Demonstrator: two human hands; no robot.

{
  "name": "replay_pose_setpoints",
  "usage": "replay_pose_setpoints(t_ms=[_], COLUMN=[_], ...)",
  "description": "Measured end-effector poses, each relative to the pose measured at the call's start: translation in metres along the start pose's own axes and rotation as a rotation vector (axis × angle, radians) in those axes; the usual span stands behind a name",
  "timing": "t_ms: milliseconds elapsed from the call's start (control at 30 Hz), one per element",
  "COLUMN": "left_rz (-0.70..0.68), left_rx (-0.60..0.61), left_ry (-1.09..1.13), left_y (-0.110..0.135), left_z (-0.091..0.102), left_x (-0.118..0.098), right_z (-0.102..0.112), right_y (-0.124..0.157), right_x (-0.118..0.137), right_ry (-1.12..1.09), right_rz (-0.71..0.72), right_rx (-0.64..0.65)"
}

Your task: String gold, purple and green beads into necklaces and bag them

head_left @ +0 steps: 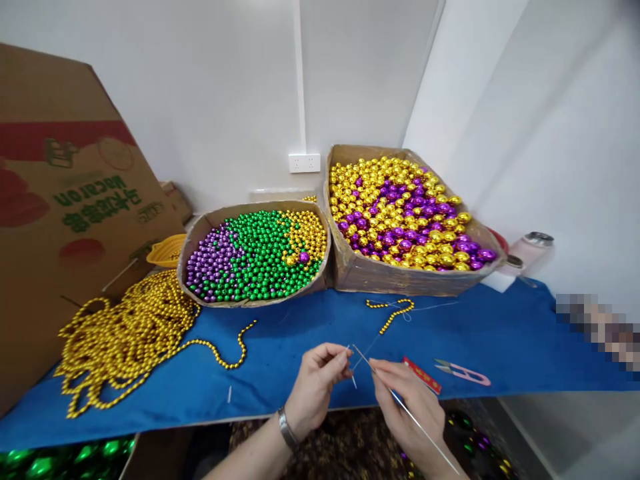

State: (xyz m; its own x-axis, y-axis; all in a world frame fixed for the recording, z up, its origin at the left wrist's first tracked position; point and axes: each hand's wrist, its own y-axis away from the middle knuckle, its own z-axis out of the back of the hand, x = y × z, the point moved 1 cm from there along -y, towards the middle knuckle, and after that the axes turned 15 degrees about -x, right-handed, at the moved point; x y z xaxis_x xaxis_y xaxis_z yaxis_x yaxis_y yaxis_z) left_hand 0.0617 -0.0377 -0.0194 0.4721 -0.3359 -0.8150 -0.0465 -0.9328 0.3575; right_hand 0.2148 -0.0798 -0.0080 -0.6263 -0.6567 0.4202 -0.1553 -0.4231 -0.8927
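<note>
My left hand (320, 380), with a metal band at its wrist, is closed in a pinch on a thin pale thread (355, 382) whose end shows below the fingers. In my right hand (407, 403) lies a long thin metal needle (417, 421), gripped near its upper end. Its tip comes close to the left fingertips; whether the thread touches it I cannot tell. Clear thread runs up from the hands to a short string of gold beads (397, 315) on the blue cloth. Beside the right hand lie a red packet (423, 375) and pink-handled thread snips (465, 373).
Behind the hands stand a box of small green, purple and gold beads (255, 301) and a box of larger gold and purple beads (400, 283). A heap of gold bead strands (125, 340) and a tall carton (65, 200) are at left. A blurred bottle (533, 252) stands at right.
</note>
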Motion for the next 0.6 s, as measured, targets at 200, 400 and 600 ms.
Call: replay_pose_setpoints(t_ms=[200, 400, 600], left_rz=[-0.032, -0.051, -0.054], left_rx=[-0.005, -0.004, 0.002], left_ry=[-0.037, -0.065, -0.06], left_y=[-0.0008, -0.0006, 0.0005], left_z=[0.0007, 0.0012, -0.0002], left_x=[-0.0011, 0.0013, -0.0008], right_z=[-0.0021, -0.0035, -0.0035], right_y=[0.0022, -0.0019, -0.004], right_x=[-0.0009, 0.0016, 0.0028], right_ry=[-0.032, -0.044, -0.035], right_rz=[0.054, 0.056, 0.068], right_rx=[0.045, 0.038, 0.031])
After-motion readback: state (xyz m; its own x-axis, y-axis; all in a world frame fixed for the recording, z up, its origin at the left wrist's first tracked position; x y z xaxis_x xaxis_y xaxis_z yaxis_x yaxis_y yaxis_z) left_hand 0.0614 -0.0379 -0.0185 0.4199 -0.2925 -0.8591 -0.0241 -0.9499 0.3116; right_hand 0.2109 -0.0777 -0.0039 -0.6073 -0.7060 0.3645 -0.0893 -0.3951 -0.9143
